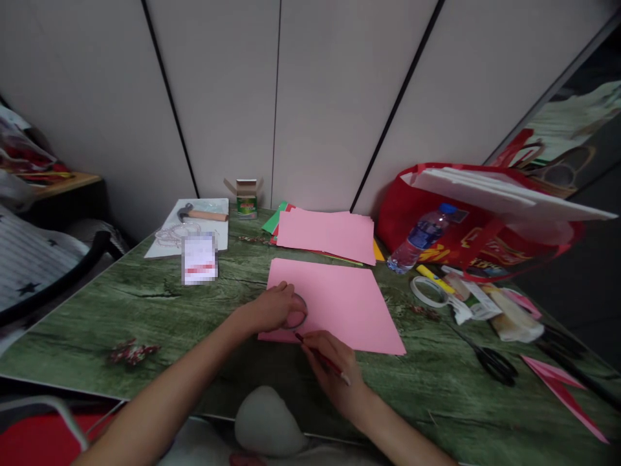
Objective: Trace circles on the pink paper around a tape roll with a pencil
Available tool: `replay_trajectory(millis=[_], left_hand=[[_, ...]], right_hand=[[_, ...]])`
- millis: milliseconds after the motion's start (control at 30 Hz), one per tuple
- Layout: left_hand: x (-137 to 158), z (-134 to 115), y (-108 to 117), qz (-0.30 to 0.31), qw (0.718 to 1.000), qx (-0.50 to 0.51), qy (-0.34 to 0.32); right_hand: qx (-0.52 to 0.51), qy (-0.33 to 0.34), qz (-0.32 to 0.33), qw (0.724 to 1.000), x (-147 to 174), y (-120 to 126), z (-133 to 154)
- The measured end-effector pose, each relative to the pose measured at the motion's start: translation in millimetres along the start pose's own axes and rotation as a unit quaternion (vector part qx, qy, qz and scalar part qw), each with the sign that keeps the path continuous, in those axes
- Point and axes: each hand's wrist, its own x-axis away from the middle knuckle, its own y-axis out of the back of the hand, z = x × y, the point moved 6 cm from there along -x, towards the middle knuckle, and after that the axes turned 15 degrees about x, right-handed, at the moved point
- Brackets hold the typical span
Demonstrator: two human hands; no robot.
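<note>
A sheet of pink paper (347, 307) lies flat on the table. Over its near left part, my left hand (276, 307) has its fingers closed on the edge of a small round object (297, 316), which looks clear with a dark rim and rests on the paper; its exact kind I cannot make out. Just right of that, my right hand (337, 369) grips a dark red pencil (334, 368), its tip close to the lower edge of the round object. Whether the tip touches the paper I cannot tell.
Behind lies a stack of coloured paper (325, 232). To the right are a red bag (398, 207), a water bottle (424, 236), a tape roll (429, 303) and scissors (495, 366). A hammer (208, 215), a blurred-out rectangular item (199, 259) and a small green box (247, 206) are at back left.
</note>
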Motion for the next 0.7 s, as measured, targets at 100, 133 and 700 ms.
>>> replay_trajectory(millis=[100, 133, 700], left_hand=[[-1, 0, 1, 0.000, 1.000, 0.003, 0.004], [-1, 0, 1, 0.001, 1.000, 0.005, 0.007], [-8, 2, 1, 0.017, 1.000, 0.022, 0.011]], right_hand=[[0.015, 0.022, 0.011, 1.000, 2, -3, 4], [0.024, 0.026, 0.014, 0.999, 2, -4, 6], [0.190, 0.201, 0.048, 0.960, -15, -27, 34]])
